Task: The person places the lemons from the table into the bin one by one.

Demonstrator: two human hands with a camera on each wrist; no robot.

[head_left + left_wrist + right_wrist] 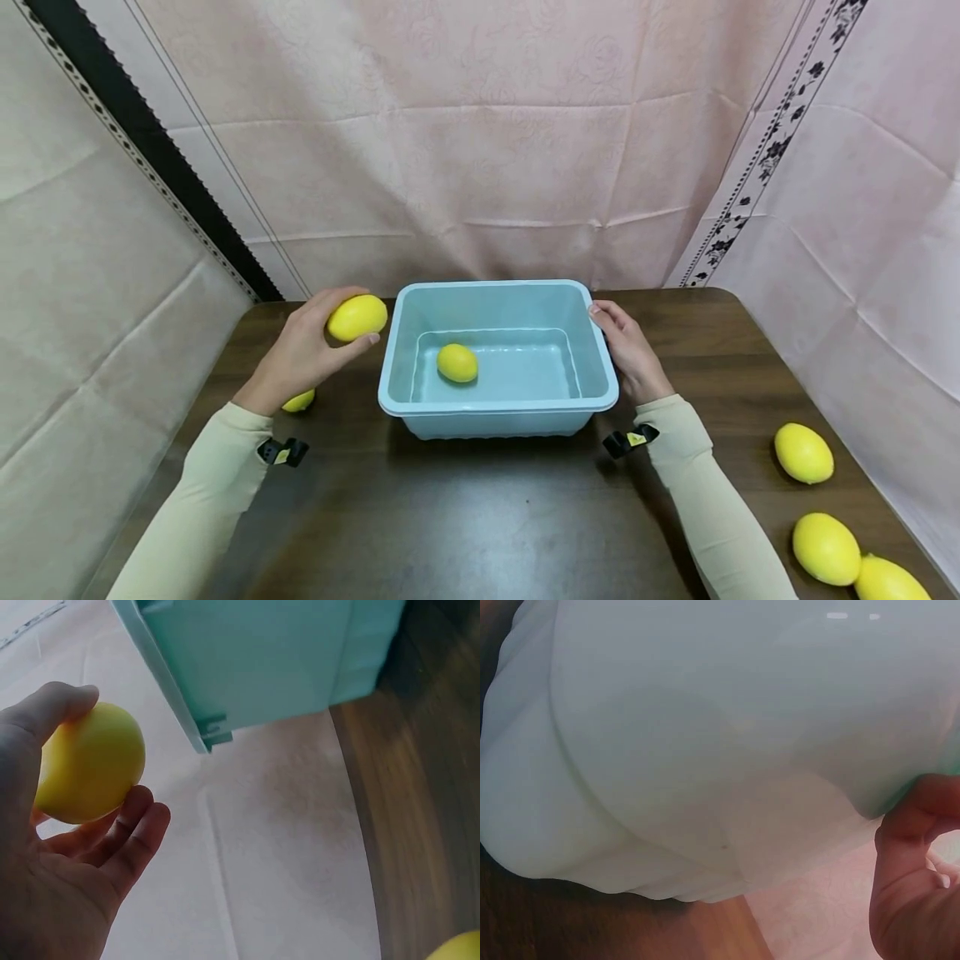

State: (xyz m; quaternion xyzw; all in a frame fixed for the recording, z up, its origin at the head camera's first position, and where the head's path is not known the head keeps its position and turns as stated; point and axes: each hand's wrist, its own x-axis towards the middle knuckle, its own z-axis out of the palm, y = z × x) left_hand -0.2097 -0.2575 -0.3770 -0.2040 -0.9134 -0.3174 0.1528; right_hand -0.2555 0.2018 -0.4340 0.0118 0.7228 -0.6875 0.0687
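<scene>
A yellow lemon [357, 317] is held between the thumb and fingers of my left hand [313, 336], just left of the light blue plastic basin [495, 424]. The left wrist view shows the same lemon [96, 763] in the grip, with the basin's outer wall [255, 660] beyond it. My right hand [628, 350] grips the basin's right rim, thumb on top. In the right wrist view its curled fingers [911, 832] press at the basin's edge, and the basin's side [667, 750] fills most of the picture. Another lemon [457, 363] lies inside the basin, left of its middle.
One lemon [299, 402] lies on the brown wooden table [480, 517], partly hidden behind my left wrist. Along the table's right side sit three more: a lemon [804, 453], a lemon [827, 548] and a lemon [891, 579]. Pale cloth [480, 167] hangs behind the table.
</scene>
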